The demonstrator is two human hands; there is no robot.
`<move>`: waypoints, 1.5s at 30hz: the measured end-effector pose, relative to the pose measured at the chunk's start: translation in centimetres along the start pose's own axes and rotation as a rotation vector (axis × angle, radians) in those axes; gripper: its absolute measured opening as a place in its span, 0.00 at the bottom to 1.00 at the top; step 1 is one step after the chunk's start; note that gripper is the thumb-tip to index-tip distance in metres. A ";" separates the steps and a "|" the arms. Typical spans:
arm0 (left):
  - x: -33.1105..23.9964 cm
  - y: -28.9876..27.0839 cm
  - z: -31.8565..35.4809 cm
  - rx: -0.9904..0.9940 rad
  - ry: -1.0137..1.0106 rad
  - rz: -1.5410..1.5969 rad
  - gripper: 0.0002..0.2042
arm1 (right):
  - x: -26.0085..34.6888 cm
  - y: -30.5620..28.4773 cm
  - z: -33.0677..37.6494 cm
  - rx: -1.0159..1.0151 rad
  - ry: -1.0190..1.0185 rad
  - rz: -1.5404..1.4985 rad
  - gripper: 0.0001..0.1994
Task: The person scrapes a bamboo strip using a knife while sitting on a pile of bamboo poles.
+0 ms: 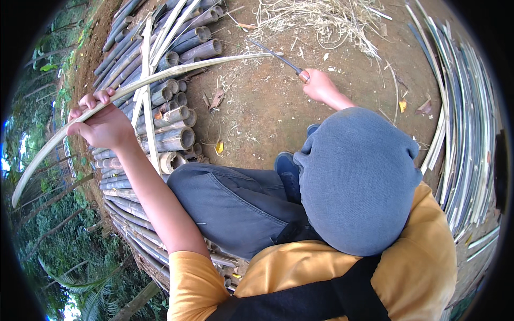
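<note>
My left hand (104,120) grips a long, pale bamboo strip (166,74) between its fingers and thumb. The strip bows from the far left up over the bamboo pile, tapering to a thin end at the upper middle. In my right hand (320,85) is a knife (284,61) with a narrow dark blade, held by its handle and pointing up and left. The blade lies at the strip's thin end; whether they touch I cannot tell. A large rounded blue-grey cloth shape (358,182) hides most of my right arm.
Cut bamboo poles (176,139) are stacked along the left, with several pale split strips (147,96) lying across them. A heap of shavings (326,21) sits on the dirt ground (246,117) at the top. Long strips (463,134) form a bundle on the right.
</note>
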State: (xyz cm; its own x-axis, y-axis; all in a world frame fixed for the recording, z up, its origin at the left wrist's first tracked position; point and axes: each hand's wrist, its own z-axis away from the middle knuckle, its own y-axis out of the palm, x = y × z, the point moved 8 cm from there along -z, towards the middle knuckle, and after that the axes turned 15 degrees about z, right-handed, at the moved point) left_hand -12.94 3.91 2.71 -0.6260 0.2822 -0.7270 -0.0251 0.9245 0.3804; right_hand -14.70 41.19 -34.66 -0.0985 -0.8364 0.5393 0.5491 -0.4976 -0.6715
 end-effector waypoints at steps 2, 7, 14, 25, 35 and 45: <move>-0.2 -1.2 -0.1 -0.064 0.049 -0.007 0.26 | 2.2 -1.1 0.5 -0.053 -0.118 -0.024 0.04; -0.4 -2.6 -0.3 -0.142 0.111 -0.097 0.27 | 7.2 -3.6 1.1 -0.070 -0.410 0.009 0.04; -0.6 -0.7 0.8 -0.201 0.162 -0.252 0.26 | 3.9 -1.2 -1.4 -0.005 -0.184 0.135 0.05; -1.5 -0.7 0.8 -0.258 0.246 -0.471 0.26 | 2.0 -1.1 -2.3 0.034 -0.051 0.100 0.10; -1.2 -0.7 0.9 -0.330 0.259 -0.489 0.21 | -2.7 3.2 -6.1 -0.133 0.070 0.091 0.10; -1.8 -1.6 0.4 -0.313 0.280 -0.536 0.17 | 4.0 2.5 -2.5 -0.130 -0.209 -0.119 0.05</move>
State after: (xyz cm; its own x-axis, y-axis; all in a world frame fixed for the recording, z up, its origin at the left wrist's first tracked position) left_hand -11.45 2.04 3.11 -0.6414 -0.3098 -0.7019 -0.5861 0.7883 0.1876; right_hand -15.79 36.07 -35.47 0.0250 -0.7112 0.7026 0.4319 -0.6262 -0.6492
